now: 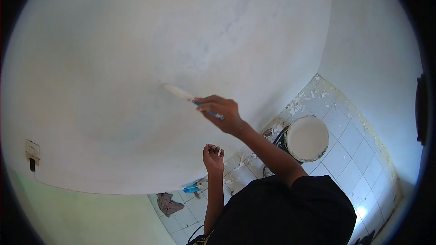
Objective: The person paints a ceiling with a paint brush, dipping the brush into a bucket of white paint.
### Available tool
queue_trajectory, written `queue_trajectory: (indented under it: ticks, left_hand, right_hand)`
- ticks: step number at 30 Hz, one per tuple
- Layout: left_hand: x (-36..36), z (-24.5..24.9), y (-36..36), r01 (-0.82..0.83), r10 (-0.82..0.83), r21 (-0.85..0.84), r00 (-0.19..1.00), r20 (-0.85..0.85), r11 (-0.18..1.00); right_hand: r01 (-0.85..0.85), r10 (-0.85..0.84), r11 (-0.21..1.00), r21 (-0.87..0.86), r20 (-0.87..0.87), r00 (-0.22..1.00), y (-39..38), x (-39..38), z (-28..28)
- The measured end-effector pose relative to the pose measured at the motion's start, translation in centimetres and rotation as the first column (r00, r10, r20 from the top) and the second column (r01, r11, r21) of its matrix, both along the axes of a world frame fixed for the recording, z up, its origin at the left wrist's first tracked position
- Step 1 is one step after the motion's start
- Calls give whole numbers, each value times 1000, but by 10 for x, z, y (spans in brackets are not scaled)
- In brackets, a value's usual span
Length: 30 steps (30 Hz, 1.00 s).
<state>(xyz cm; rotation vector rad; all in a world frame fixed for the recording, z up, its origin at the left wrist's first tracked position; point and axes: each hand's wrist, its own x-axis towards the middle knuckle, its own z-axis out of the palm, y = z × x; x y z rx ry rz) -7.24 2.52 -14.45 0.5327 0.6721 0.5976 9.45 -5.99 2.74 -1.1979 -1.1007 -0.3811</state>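
My right hand [221, 112] is closed round the blue handle of a paintbrush [179, 92], whose pale bristles point up and left against the white wall [113, 63]. Bluish-grey patches show on the wall around and above the brush. Lower down, my left hand [213, 158] is held up near the wall's lower part, its fingers loosely curled but apart, with nothing in it. Below and right of my right hand, a round bucket [308, 139] of whitish paint stands on the floor.
A wall socket [32, 149] with a black plug and thin cable is at the far left. On the tiled floor [349, 154] lie a grey cloth [169, 204], a blue object [191, 188] and pale flakes along the wall edge.
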Motion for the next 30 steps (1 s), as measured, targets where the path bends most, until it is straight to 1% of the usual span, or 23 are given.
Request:
queue_trajectory:
  ticks: [1,3,5,7,9,10,11,13,15,17,18,19,20,22,23,25,27,28,29,30]
  left_hand:
    - [2,0,0,4,-4,4,1000,3,1000]
    - [2,-2,1,-2,2,17,1000,-6,1000]
    - [2,-4,3,-2,2,17,1000,-16,1000]
    - [2,-5,4,-6,7,15,1000,-27,1000]
    - [1,-5,4,-9,10,22,1000,-28,1000]
    - [1,-5,3,-9,10,24,999,-32,1000]
    - [1,-5,4,-9,10,26,999,-33,1000]
    - [3,-4,4,-1,2,36,999,-39,999]
    - [3,-4,4,5,-2,42,998,-65,999]
    - [5,-5,4,19,-16,43,996,-86,999]
    - [10,-6,4,27,-23,39,995,-93,999]
    - [15,-6,3,34,-30,41,995,-94,999]
    - [20,-6,1,50,-45,43,994,-96,998]
    - [29,-6,-2,74,-70,44,992,-101,996]
    - [35,-4,-5,92,-88,40,991,-97,995]
    - [45,-2,-7,116,-112,37,989,-94,993]
    - [52,-3,-8,131,-128,18,988,-88,991]
    - [56,-3,-10,131,-130,14,988,-88,991]
    - [58,-2,-11,131,-130,11,987,-99,991]
    - [61,-2,-12,132,-130,8,985,-109,991]
  right_hand:
    - [23,-22,999,26,-33,999,-2,13,-1]
    - [43,-19,990,133,-172,985,-6,51,-1]
    - [125,-65,964,234,-247,967,-15,92,4]
    - [208,-133,923,323,-241,961,-27,124,12]
    - [380,-332,852,359,-190,924,-38,138,18]
    - [471,-442,789,394,-168,881,-41,143,21]
    - [475,-444,787,394,-173,879,-41,143,20]
    - [593,-498,684,425,-322,805,-37,134,22]
    - [627,-601,671,397,-203,773,-29,118,23]
    - [541,-504,773,332,-198,841,-6,96,9]
    - [509,-493,810,292,-133,860,1,81,9]
    - [431,-430,879,206,-49,901,9,69,-2]
    - [396,-398,908,138,-15,917,12,54,0]
    - [241,-251,963,118,76,965,11,33,0]
    - [165,-169,983,78,57,984,5,27,2]
    - [39,-36,997,67,-52,998,-13,27,10]
    - [6,8,989,151,-96,995,-19,50,7]
    - [-6,48,974,228,-181,982,-20,66,11]
    - [96,-75,980,174,-124,989,-28,84,15]
    - [160,-133,971,180,-151,980,-34,100,20]
